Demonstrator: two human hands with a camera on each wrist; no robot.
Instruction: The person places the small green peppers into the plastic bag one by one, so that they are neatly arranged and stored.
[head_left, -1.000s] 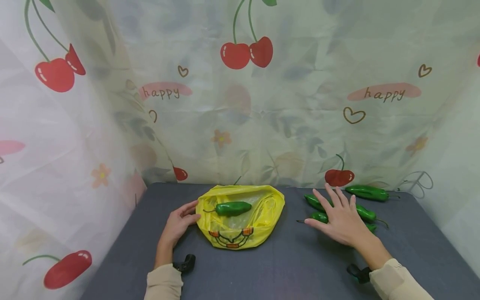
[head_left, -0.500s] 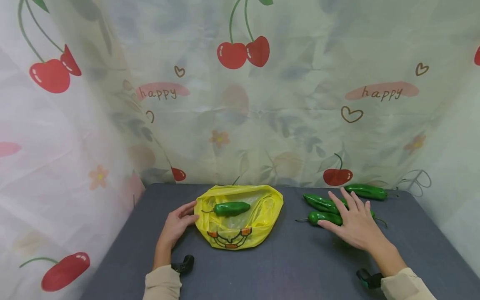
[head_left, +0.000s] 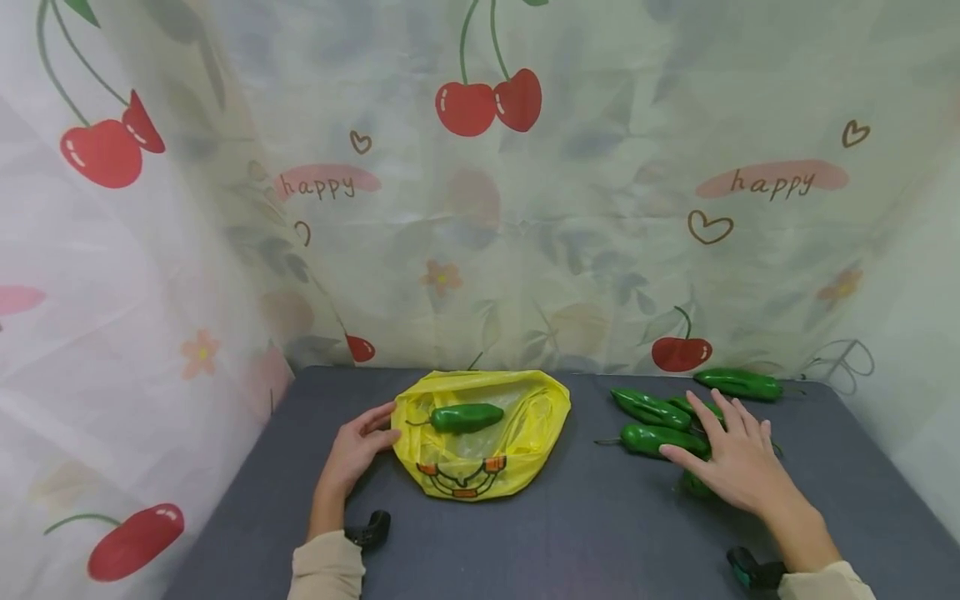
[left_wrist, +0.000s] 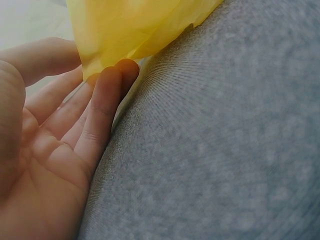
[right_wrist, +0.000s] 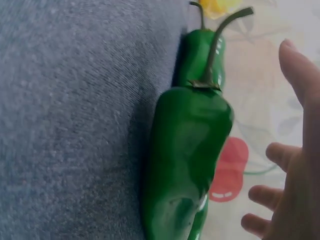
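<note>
At the left of the table, my left hand (head_left: 358,450) holds the side edge of a yellow plastic bag (head_left: 517,475) between thumb and fingers; the left wrist view shows the bag's edge (left_wrist: 115,35) meeting the fingertips. A green chili pepper (head_left: 467,417) lies in the bag's mouth, stem to the left. Over a group of green peppers on the right, my right hand (head_left: 742,467) spreads its fingers and grips nothing. Front pepper (head_left: 656,439) and another pepper (head_left: 647,408) show beside it; others are partly covered. Close in the right wrist view, a pepper (right_wrist: 187,150) stands apart from the fingers.
One more green pepper (head_left: 738,384) lies at the table's back right edge. A cherry-print curtain (head_left: 525,250) hangs behind the dark grey table (head_left: 570,542). Black straps (head_left: 367,529) sit at both wrists.
My right hand has moved to the right across the peppers, uncovering more of the front ones and a pepper beneath the thumb. My left hand and the bag have stayed in place.
</note>
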